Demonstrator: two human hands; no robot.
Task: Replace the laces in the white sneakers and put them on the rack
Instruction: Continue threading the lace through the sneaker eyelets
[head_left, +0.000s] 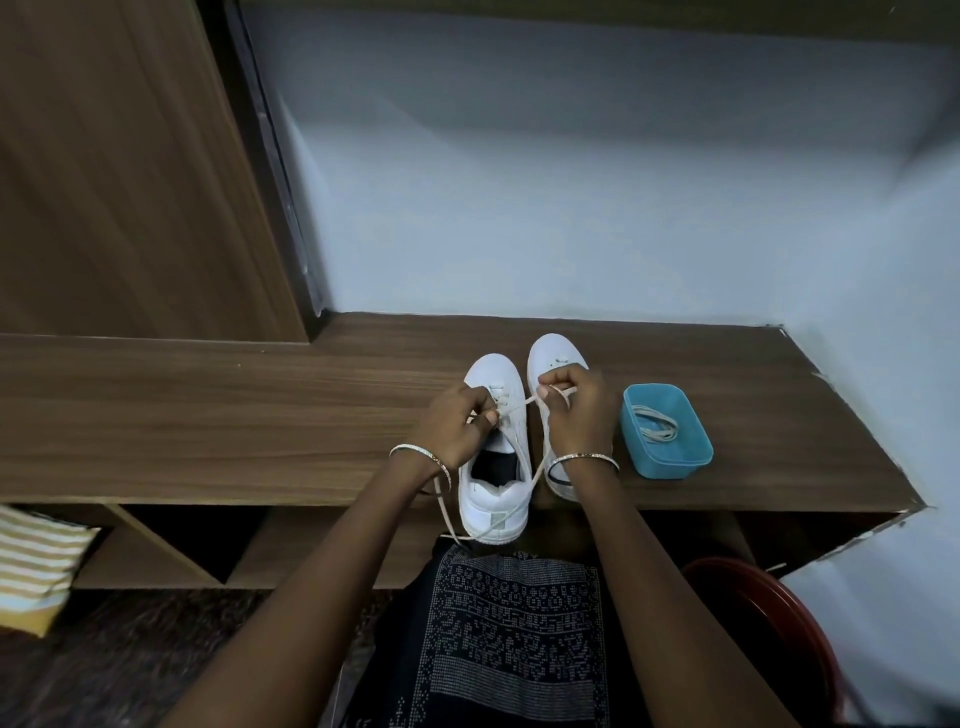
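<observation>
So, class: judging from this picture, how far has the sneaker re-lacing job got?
Done: little that shows. In hand: the left hand and right hand pull a lace at the left sneaker. Left: the right sneaker, with another lace waiting in the blue tub, then racking both.

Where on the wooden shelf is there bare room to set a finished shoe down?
The long stretch of shelf left of the left shoe is bare. Crowded: both shoes, then the blue tub. A small bare patch lies between the tub and the right-hand wall.
</observation>
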